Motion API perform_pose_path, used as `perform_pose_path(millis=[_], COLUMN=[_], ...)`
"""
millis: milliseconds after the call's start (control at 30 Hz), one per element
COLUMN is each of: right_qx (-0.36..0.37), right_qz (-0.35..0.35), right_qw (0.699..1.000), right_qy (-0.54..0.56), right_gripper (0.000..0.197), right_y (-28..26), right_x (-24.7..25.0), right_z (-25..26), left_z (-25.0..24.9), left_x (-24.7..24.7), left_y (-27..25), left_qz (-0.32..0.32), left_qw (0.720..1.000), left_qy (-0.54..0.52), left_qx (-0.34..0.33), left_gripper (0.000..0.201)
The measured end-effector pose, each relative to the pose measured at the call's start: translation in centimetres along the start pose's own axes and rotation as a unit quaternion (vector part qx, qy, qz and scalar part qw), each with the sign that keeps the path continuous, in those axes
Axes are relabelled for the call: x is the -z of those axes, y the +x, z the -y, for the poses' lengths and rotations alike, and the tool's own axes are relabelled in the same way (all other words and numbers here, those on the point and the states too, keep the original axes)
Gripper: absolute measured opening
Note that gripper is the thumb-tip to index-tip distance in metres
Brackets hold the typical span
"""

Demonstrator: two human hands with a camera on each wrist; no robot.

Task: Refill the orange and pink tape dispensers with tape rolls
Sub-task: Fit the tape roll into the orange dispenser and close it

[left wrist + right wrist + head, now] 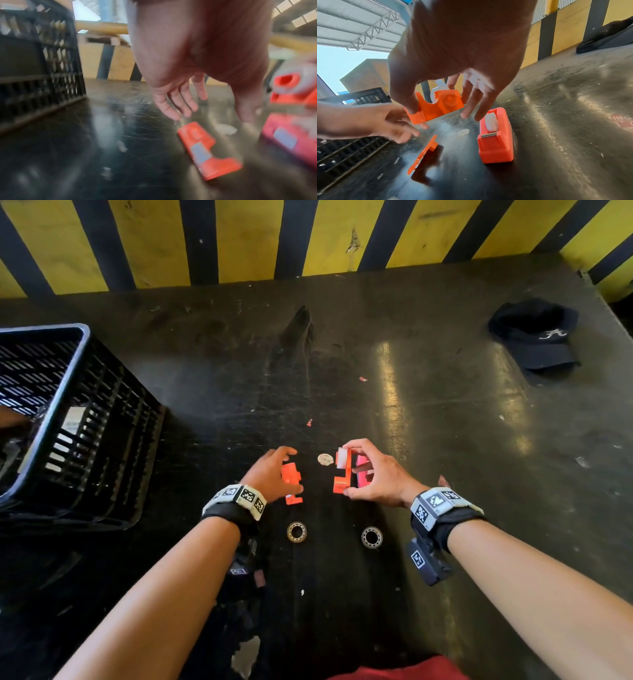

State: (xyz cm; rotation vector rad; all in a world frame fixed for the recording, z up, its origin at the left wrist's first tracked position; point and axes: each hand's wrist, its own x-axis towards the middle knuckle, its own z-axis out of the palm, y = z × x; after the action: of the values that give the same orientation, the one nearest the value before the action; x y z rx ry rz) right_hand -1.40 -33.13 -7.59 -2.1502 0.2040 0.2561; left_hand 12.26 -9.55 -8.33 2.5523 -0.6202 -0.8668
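My right hand [358,470] grips the orange dispenser body [342,474] between thumb and fingers, lifted off the table, with a white tape roll [435,94] seated in it. The pink dispenser [496,136] stands just to its right on the table and also carries a white roll. The orange side cover [423,152] lies on the table by itself. My left hand [188,108] hovers over that orange side cover [205,150] with straight fingers and holds nothing. Two ring-shaped tape rolls [296,531] [371,537] lie nearer me.
A black slatted crate [68,412] stands at the left. A black cap [537,337] lies at the back right. A yellow and black striped wall [308,241] closes the far edge. A round white sticker [325,459] lies between my hands.
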Motion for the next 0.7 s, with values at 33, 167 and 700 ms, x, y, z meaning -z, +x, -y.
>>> perform_pose_path(millis=[33,167,700], right_qx=[-0.006,-0.021,-0.032], right_qz=[0.004,0.019,0.038], right_qw=[1.000,1.000,0.996], right_qy=[-0.002,-0.005,0.076], right_gripper=[0.083,0.082,0.074], right_y=[0.3,1.7,1.8], right_x=[0.0,-0.1,0.6], right_z=[-0.2,-0.6,0.4], left_z=[0.7,1.4,-3.7], left_x=[-0.3,-1.5,1.2], left_y=[0.4,1.2,0.8], left_qz=[0.026,0.084,0.157], left_qw=[0.998,0.983,0.944], left_qy=[0.059,0.156,-0.288], left_qx=[0.015,0.041,-0.047], left_gripper=[0.108,0.133,0.099])
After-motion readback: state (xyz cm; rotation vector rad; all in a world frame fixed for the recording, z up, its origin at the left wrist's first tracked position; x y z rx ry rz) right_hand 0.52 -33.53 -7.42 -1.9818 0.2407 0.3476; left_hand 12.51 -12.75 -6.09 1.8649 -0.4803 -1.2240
